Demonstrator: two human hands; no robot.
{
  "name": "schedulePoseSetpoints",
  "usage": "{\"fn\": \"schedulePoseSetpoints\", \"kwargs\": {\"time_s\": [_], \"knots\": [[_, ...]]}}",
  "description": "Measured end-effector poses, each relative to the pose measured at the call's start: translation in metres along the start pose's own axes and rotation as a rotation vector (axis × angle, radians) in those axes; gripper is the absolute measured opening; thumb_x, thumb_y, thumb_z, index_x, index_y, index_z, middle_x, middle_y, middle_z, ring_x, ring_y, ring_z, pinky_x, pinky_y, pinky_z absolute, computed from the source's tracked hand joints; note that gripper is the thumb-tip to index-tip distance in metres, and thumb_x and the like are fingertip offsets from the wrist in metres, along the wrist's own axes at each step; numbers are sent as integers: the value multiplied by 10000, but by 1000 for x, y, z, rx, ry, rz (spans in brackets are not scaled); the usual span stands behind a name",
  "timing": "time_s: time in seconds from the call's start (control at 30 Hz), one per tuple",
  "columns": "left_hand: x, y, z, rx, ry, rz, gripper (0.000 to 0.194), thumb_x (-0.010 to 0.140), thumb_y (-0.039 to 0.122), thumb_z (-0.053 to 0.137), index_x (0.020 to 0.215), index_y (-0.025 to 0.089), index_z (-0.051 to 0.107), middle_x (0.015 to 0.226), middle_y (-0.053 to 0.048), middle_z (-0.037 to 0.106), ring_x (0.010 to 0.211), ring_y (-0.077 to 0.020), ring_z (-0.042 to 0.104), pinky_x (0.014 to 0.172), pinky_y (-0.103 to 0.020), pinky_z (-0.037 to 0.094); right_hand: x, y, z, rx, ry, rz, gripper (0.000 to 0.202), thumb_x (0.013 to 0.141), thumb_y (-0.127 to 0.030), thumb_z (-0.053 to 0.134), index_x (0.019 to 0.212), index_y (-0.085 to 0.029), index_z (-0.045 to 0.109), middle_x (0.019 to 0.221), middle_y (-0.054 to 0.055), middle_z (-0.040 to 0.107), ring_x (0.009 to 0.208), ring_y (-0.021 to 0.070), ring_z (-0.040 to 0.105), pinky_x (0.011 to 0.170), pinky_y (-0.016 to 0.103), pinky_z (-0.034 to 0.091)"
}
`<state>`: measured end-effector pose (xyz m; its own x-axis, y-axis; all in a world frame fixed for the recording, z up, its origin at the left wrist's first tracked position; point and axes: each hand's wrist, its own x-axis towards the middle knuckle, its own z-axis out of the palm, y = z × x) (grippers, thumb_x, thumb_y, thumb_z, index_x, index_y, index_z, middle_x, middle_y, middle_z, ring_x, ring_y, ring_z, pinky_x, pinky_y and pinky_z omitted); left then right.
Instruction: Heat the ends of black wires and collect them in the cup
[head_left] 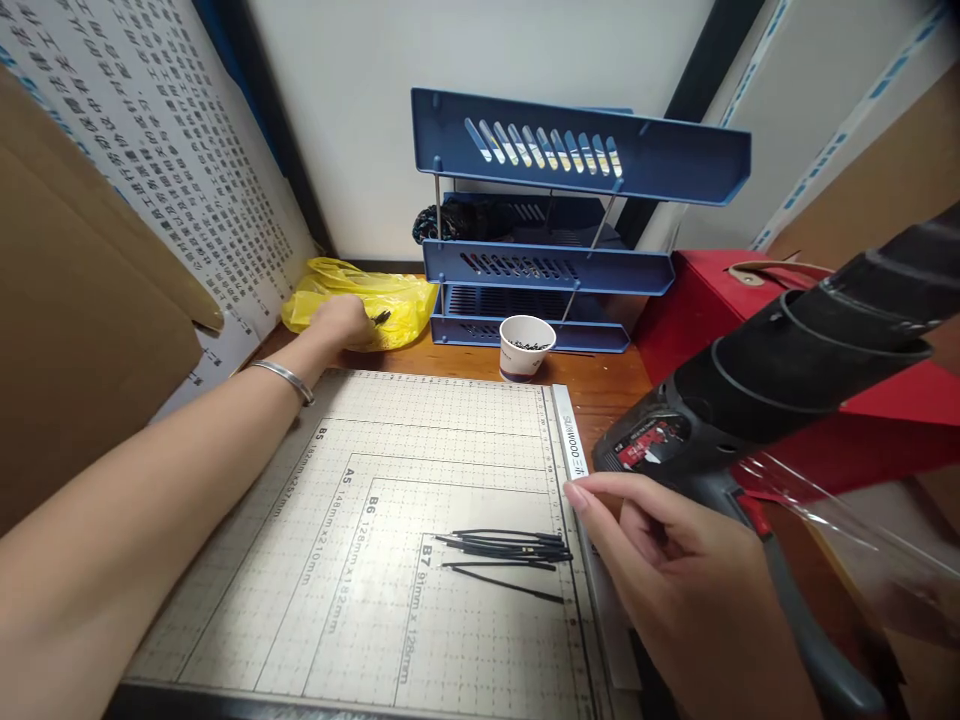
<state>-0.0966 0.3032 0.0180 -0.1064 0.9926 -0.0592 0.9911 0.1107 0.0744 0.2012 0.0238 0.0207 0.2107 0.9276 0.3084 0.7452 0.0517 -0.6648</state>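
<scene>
My left hand (345, 322) is stretched out to the yellow plastic bag (401, 290) at the back left. Its fingers are curled closed, with the ends of a few black wires (382, 317) poking out beside them; the fingertips are hidden. Over the right edge of the paper cutter's gridded board (300, 560), my right hand (675, 580) is pinched closed, thumb against index finger. Whatever is in that pinch, if anything, is too small to make out. Several short black wires (510, 548) with bare-looking ends lie on the board, left of my right hand.
A paper cup (526, 350) of small dark bits stands behind the board. Behind it rises a blue tiered tray (547, 268). A black and grey heat gun (697, 420) is at the right, before a red box (720, 290). Cardboard (75, 290) stands at left.
</scene>
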Motion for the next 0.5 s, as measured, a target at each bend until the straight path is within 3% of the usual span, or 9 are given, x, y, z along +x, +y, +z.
{"fn": "schedulePoseSetpoints", "kwargs": {"time_s": [0.1, 0.23, 0.33, 0.5], "knots": [[-1, 1, 6, -34, 37, 16, 395, 918, 492, 646, 1040, 120, 691, 1044, -110, 703, 988, -259, 659, 860, -413, 507, 0, 1, 1, -23, -41, 7, 267, 888, -426, 622, 752, -229, 739, 492, -48, 366, 450, 95, 355, 443, 232, 300], [-26, -2, -6, -73, 122, 75, 436, 880, 471, 607, 1082, 102, 722, 1066, -157, 727, 1043, -343, 647, 842, -402, 448, 1, 7, 2, -61, -117, 23, 248, 895, -425, 606, 816, -243, 756, 506, -45, 410, 467, 108, 385, 471, 239, 324], [-75, -3, -17, -90, 131, 183, 410, 899, 436, 551, 1122, 135, 718, 1126, -154, 724, 1047, -357, 648, 838, -408, 441, 2, 10, 2, -104, -193, 54, 230, 896, -405, 596, 841, -253, 760, 515, -43, 466, 475, 116, 418, 471, 248, 309], [-196, 13, -15, -239, 59, 473, 354, 972, 460, 480, 1129, 218, 686, 1121, -83, 728, 932, -278, 663, 832, -401, 483, 3, 8, -3, -78, -310, 100, 252, 899, -370, 552, 852, -251, 768, 511, -35, 525, 477, 122, 460, 466, 250, 285]]}}
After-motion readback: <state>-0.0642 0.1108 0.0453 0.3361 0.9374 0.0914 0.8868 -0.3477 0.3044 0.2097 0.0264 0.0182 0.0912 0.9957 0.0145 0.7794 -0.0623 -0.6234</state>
